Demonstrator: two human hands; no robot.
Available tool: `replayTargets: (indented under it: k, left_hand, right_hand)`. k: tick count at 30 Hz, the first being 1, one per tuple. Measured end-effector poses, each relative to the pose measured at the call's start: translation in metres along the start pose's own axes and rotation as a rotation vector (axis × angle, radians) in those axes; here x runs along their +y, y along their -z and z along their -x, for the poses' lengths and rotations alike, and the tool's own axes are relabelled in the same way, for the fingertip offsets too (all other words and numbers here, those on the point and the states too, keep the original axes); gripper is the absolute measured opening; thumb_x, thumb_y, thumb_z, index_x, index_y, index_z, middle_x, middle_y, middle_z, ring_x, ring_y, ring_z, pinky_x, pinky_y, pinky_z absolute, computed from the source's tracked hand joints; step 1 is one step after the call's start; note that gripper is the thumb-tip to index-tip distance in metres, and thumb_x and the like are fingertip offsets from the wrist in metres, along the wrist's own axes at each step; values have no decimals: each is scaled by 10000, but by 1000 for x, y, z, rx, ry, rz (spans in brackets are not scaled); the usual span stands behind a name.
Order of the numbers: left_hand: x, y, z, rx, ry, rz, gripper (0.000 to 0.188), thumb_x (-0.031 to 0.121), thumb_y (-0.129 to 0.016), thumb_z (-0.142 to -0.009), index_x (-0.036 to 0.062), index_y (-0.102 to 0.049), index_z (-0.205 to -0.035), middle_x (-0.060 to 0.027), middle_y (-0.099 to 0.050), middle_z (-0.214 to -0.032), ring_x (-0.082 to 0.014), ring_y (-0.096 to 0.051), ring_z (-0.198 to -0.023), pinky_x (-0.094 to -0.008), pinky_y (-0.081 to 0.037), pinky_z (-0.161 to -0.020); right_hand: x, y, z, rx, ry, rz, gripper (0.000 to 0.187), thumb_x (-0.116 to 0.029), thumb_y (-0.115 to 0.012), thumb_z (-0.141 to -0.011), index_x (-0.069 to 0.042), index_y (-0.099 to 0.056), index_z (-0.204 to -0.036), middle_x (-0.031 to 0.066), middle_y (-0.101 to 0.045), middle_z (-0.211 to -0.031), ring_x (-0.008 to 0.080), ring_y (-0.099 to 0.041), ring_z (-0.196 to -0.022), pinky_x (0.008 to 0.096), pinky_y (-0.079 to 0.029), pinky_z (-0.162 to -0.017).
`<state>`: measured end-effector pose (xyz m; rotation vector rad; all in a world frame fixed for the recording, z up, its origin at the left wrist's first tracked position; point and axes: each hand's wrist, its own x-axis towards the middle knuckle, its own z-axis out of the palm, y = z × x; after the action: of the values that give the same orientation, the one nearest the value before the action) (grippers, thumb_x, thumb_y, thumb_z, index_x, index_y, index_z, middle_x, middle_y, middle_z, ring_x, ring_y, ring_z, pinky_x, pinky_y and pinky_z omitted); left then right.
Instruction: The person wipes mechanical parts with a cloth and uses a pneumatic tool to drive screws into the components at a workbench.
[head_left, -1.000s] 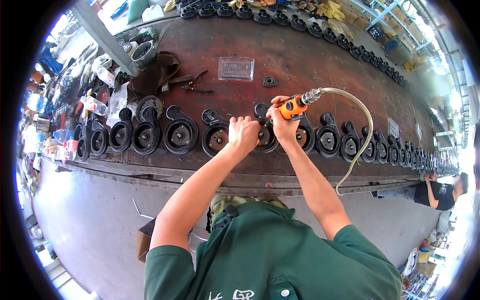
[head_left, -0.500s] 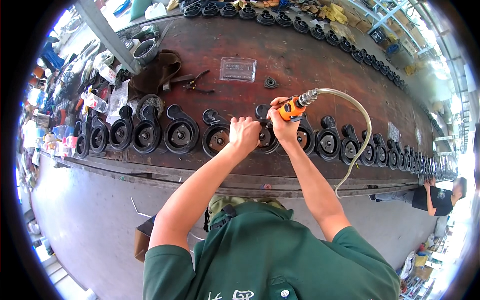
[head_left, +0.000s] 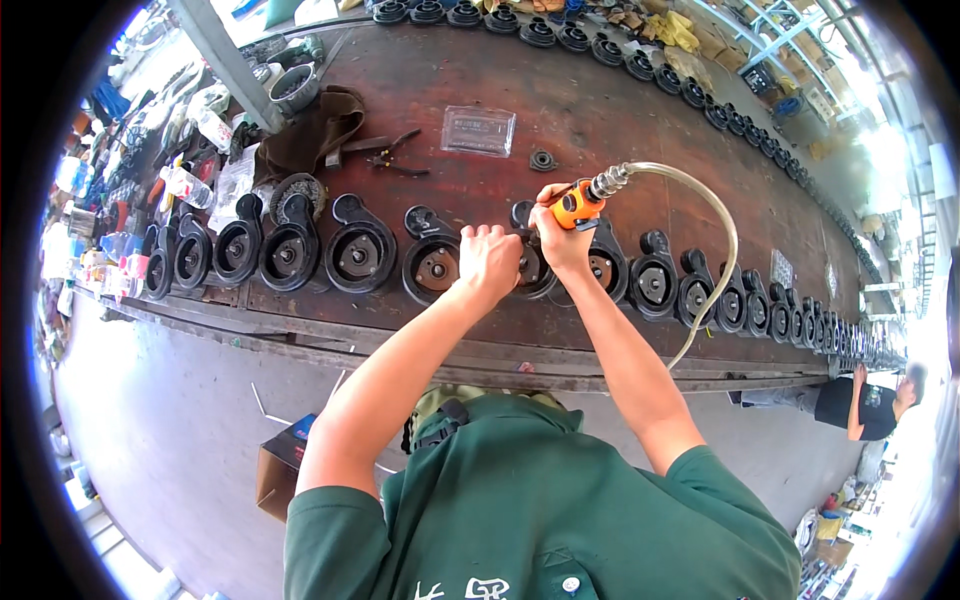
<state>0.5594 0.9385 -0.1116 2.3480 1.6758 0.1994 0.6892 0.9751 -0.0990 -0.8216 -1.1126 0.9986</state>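
My right hand [head_left: 566,242] is wrapped round an orange air tool [head_left: 577,207] with a metal coupling and a clear hose [head_left: 727,230] that arcs to the right. The tool's working end is hidden by my hand, above a black round housing [head_left: 540,280] with a rounded lobe at its far side. My left hand [head_left: 491,264] is closed, its knuckles away from me, with thumb and fingertips at the left part of that housing; what the fingertips pinch is hidden. Just left of it, a similar housing [head_left: 428,270] shows a metal disc in its ring.
More black housings [head_left: 360,257] line the bench's near edge on both sides, and another row [head_left: 605,48] runs along the far side. Pliers [head_left: 395,155], a clear plastic case [head_left: 479,132], a small dark round part [head_left: 542,160] and a brown cloth [head_left: 310,135] lie beyond. A person [head_left: 860,405] stands far right.
The air tool and my right hand have shifted slightly left and tilted a little. My left hand stays at the same housing. The whole view has moved slightly.
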Motion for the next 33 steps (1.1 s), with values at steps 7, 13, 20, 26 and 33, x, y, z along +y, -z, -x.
replayTargets:
  k: [7,13,20,26,33]
  left_hand:
    - [2,1,2,-2,2,-23,311,296,-866,-669,141,-762,-918,-92,-667,-1010,-296,-626,-1035,-479,-428,-938]
    - [-4,7,-6,-99,-11,-30,356,281,-868,-681,211,-783,-1019,-65,-692,-1004,-281,-646,-1050,-462,-441,-923]
    - [-1,14,-11,-162,4,-45,355,260,-866,-685,217,-786,-1028,-63,-707,-1006,-281,-647,-1054,-450,-448,-915]
    - [-1,10,-6,-114,7,-39,305,235,-859,-676,185,-790,-970,-69,-712,-958,-286,-647,-1046,-457,-440,-925]
    - [1,7,4,-59,-11,-26,230,214,-854,-658,160,-775,-867,-84,-709,-850,-294,-677,-950,-464,-434,-903]
  right_hand:
    - [-8,-1,-5,-81,-61,28,109,64,-611,-841,13,-620,-937,9,-622,-752,84,-616,-637,245,-500,-589]
    - [-9,0,-5,-105,-77,54,84,63,-612,-846,6,-623,-907,-6,-622,-762,66,-609,-640,229,-486,-585]
    - [2,6,-5,-118,-38,74,84,67,-619,-842,13,-636,-903,-7,-635,-801,44,-594,-665,213,-470,-590]
    - [-1,7,-1,-108,-14,120,134,68,-611,-847,27,-607,-975,30,-636,-796,84,-607,-638,235,-498,-603]
    - [2,11,18,-79,25,112,166,82,-642,-821,-6,-635,-961,4,-657,-816,63,-611,-708,224,-493,-622]
